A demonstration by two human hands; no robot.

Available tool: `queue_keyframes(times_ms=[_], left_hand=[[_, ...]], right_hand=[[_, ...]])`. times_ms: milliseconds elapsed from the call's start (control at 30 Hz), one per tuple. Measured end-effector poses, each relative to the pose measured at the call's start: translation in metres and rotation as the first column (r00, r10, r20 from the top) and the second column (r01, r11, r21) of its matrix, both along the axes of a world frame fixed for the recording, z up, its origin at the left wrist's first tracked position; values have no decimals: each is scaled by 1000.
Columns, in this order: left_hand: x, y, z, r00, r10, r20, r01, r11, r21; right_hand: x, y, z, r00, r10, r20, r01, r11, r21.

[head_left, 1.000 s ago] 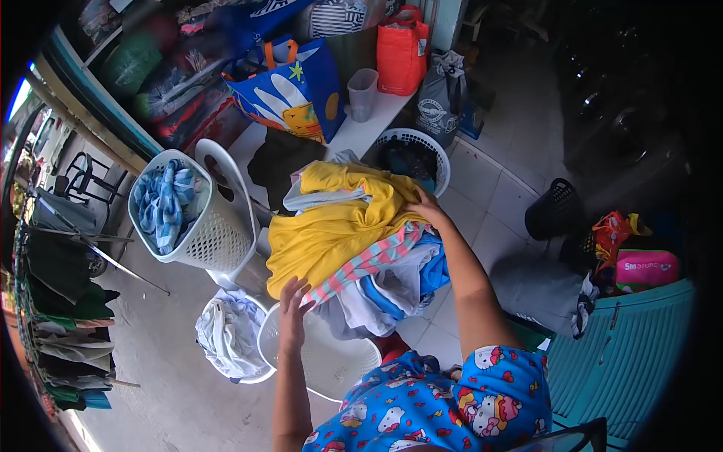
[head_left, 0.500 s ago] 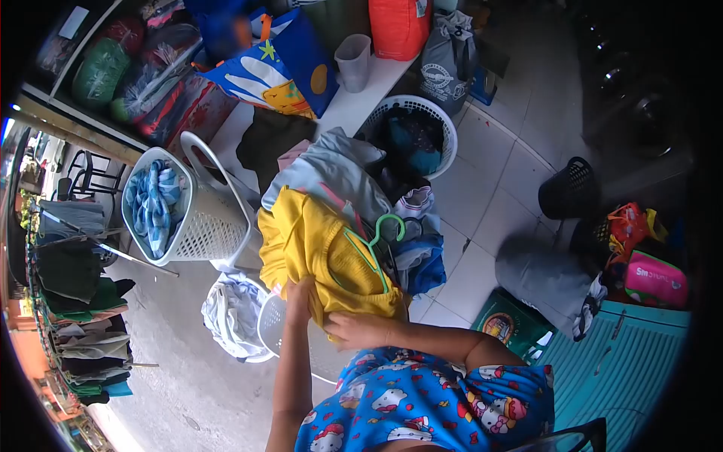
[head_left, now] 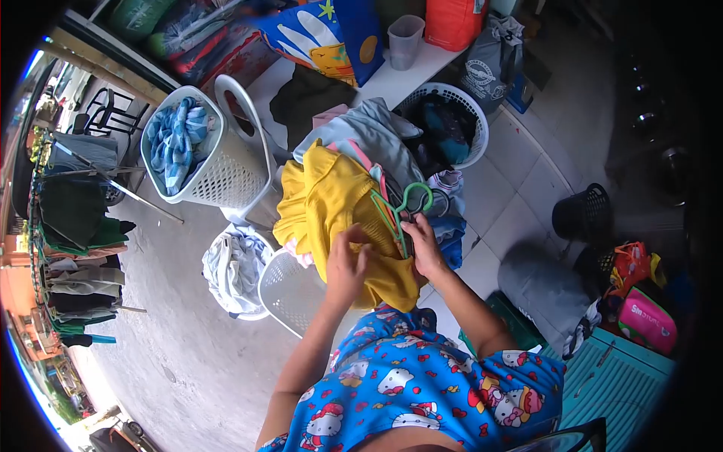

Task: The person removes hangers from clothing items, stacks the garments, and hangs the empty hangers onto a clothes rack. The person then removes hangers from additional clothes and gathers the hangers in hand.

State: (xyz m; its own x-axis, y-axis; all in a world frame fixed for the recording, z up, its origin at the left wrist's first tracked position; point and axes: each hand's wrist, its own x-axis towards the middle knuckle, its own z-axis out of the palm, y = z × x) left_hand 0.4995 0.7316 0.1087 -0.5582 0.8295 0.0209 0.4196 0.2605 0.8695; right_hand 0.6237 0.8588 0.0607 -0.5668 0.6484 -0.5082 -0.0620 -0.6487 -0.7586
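A yellow shirt (head_left: 324,184) lies bunched in front of me on top of a heap of laundry. My left hand (head_left: 346,265) has its fingers curled into the shirt's near side. At the shirt's right, my right hand (head_left: 423,245) grips a green clothes hanger (head_left: 393,218) just below its hook; part of the hanger is hidden by the cloth. Pink and dark hangers show beside it. Behind the shirt rests a light grey garment (head_left: 376,139), with blue cloth (head_left: 449,239) to the right of my hand.
A tall white basket (head_left: 226,181) holds blue checked cloth. Below it, a basin holds pale clothes (head_left: 237,275) beside a light mesh basket (head_left: 294,294). A round white basket (head_left: 478,139) of dark clothes stands behind. Clothes hang on a rack (head_left: 75,211) at left.
My right hand has moved from the shirt's near edge up to the green hanger. My left hand has shifted right and up along the shirt. The whole view has shifted slightly.
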Motion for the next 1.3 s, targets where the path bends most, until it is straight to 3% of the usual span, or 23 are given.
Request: queue_keyframes(times_ms=[67,100,133,200,267,333,400,467,500,567,633,733,767,833,867,900,933,967,1067,1167,1200,1267,1300], left_hand=[[16,4,-1,980,-121,161,145,978,-148],[25,3,-7,878,-78,472,-26,977,210],[19,0,9,909,-34,415,-44,983,178],[0,-24,20,678,-78,731,-67,984,168],[-8,-53,32,454,147,879,-371,928,37],[-27,-88,38,558,282,780,-480,877,27],[-42,-127,39,613,274,741,-502,859,98],[-49,-167,47,544,248,802,-505,860,77],[-52,-189,43,642,269,718,-472,876,94],[-51,-234,30,796,302,525,-404,911,88],[-39,-272,31,741,305,598,-417,908,54],[-20,-320,24,683,286,673,-395,919,11],[-14,-334,22,663,305,684,-384,923,-39],[-1,-348,36,657,421,626,-357,904,-235],[4,-354,26,657,447,607,-403,889,-217],[8,-359,9,660,472,585,-449,872,-197],[11,-359,3,664,497,559,-491,853,-176],[12,-352,0,639,458,618,-638,764,93],[4,-334,-14,551,562,617,-803,557,210],[-5,-314,-59,143,541,829,-981,186,48],[-8,-306,-65,139,561,816,-990,110,93],[-11,-297,-74,174,747,642,-985,136,108],[-13,-296,-81,167,798,578,-986,130,106]], right_hand=[[-18,-22,43,971,99,-217,-96,995,25],[-26,-32,59,957,253,-142,-190,917,352],[-31,-40,71,928,372,-21,-275,723,633],[-44,-46,93,874,430,226,-364,273,890],[-59,-53,116,807,564,174,-344,210,915],[-77,-54,132,943,306,129,-144,27,989],[-105,-49,131,938,323,130,-164,81,983],[-140,-64,135,943,309,124,-84,-139,987],[-154,-71,132,911,359,205,-97,-297,950],[-180,-89,132,848,425,317,-94,-469,878],[-199,-108,133,806,472,358,-21,-581,814],[-211,-136,147,716,595,366,108,-612,784],[-214,-147,155,675,676,296,162,-527,834],[-228,-156,154,375,849,372,-107,-359,927],[-231,-159,152,213,909,358,-263,-300,917],[-231,-164,144,29,970,242,-550,-187,814],[-231,-169,141,55,948,313,-560,-230,796],[-231,-174,138,87,920,383,-568,-270,777],[-224,-190,118,238,873,425,-532,-249,809],[-208,-201,101,394,823,409,-332,-287,898],[-203,-204,100,415,818,398,-281,-301,911],[-197,-204,103,461,805,375,-180,-329,927],[-198,-199,104,478,825,302,-216,-223,951]])
